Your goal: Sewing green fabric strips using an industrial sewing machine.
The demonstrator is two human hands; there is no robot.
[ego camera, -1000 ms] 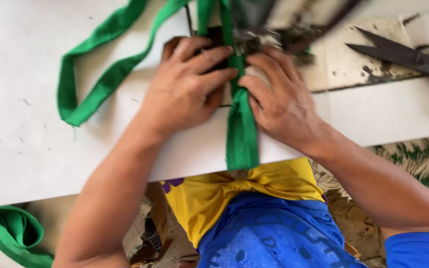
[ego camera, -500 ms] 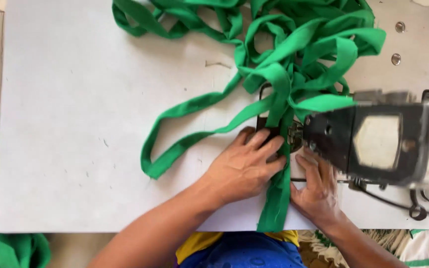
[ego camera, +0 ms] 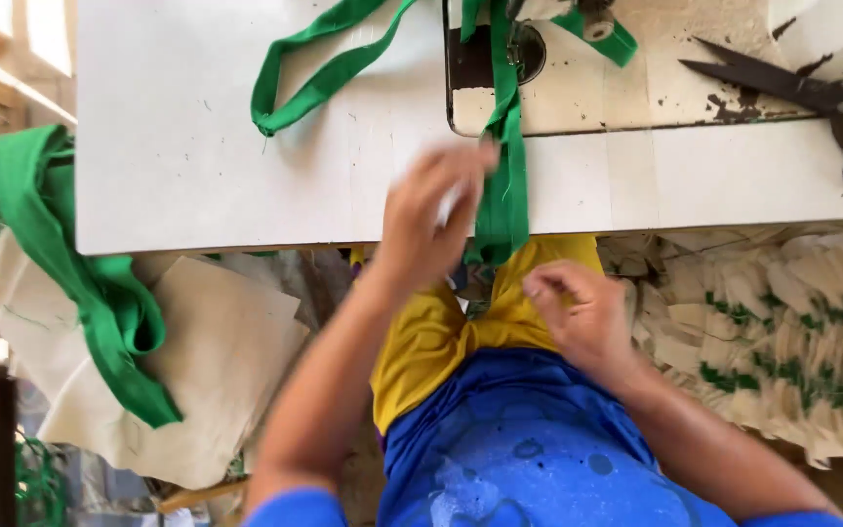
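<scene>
A green fabric strap runs from under the sewing machine's needle area down over the white table's front edge. My left hand is motion-blurred at that edge, just left of the strap, with a small pale blur between its fingers. My right hand is below the table, over the yellow cloth in my lap, fingers curled with nothing visible in them. Another loop of the strap lies on the table to the left.
Black scissors lie on the worn machine bed at the right. A bundle of green cloth hangs left of the table over beige fabric pieces. A stack of pale woven pieces with green marks sits at the lower right.
Both hands have come off the strap at the machine. The left hand has pulled back to the table edge, the right has dropped to the lap. The view has tilted down.
</scene>
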